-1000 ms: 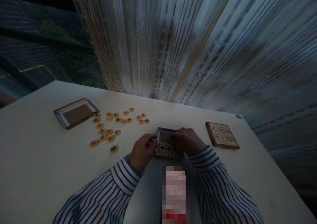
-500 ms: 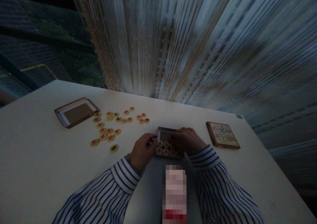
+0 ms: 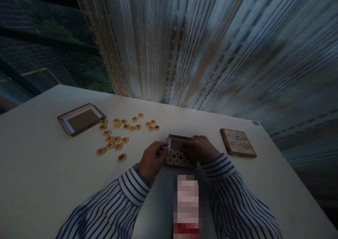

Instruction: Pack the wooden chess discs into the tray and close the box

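Note:
A small open box [image 3: 176, 140] lies on the white table [image 3: 47, 182] in front of me, with several round wooden game discs [image 3: 174, 157] set in rows in its near half. My left hand [image 3: 151, 159] curls against the box's left edge, fingers bent and pinched. My right hand [image 3: 198, 149] rests over the box's right side, fingers bent down onto the discs. I cannot make out whether either hand pinches a disc. Both arms wear blue-striped white sleeves.
Several loose discs [image 3: 118, 133] with red or black marks lie scattered to the left. A shallow brown-rimmed tray [image 3: 80, 119] sits at far left. A printed box lid [image 3: 238, 143] lies at right. A ribbed curtain [image 3: 200, 49] hangs behind the table.
Both hands stay at the box with only slight finger shifts. The view has tilted a little; nothing on the table has moved.

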`<state>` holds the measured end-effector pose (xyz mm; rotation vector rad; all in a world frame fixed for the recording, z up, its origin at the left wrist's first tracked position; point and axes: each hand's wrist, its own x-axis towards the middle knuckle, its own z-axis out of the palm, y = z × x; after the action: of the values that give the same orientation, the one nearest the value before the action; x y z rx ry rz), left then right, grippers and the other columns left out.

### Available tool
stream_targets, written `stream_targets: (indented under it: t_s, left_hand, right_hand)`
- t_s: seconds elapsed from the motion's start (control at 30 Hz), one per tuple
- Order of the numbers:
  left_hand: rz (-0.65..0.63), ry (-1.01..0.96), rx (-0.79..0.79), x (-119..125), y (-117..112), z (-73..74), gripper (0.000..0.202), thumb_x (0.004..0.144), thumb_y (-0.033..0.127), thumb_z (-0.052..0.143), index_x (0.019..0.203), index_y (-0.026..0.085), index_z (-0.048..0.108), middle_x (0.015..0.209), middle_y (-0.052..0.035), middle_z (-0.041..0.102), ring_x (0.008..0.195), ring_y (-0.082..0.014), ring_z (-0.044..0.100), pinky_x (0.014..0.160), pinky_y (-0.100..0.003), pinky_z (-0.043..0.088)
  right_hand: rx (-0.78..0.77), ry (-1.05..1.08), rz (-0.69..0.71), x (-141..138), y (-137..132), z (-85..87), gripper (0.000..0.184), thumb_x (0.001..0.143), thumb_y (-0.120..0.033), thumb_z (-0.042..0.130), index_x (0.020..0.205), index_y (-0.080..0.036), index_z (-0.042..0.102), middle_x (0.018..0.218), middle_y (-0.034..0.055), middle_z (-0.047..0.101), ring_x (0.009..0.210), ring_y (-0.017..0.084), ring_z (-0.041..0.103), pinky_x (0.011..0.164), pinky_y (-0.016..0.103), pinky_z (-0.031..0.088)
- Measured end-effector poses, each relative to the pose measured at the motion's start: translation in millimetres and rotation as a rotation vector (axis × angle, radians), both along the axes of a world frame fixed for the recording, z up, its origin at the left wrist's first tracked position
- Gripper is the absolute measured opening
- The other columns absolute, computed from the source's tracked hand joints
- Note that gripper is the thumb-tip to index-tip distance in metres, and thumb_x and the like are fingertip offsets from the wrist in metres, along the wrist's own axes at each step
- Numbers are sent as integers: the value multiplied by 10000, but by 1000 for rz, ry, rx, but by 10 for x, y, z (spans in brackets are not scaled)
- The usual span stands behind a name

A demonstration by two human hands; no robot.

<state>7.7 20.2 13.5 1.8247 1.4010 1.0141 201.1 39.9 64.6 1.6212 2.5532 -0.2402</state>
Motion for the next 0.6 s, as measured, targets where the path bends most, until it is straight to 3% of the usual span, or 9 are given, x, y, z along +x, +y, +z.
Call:
stream_targets:
  t_s: [0.6]
  left_hand:
    - [-10,-12,-21,-1,-1,14,218,782,264,485,910,148,619,801,-46,635,633,-125,579,602,-251,473]
  right_hand:
    - [2,6,12,-40,-11,3,218,848,-285,470,988,-293,637,1010,19,654,954,202,544,816,355,325]
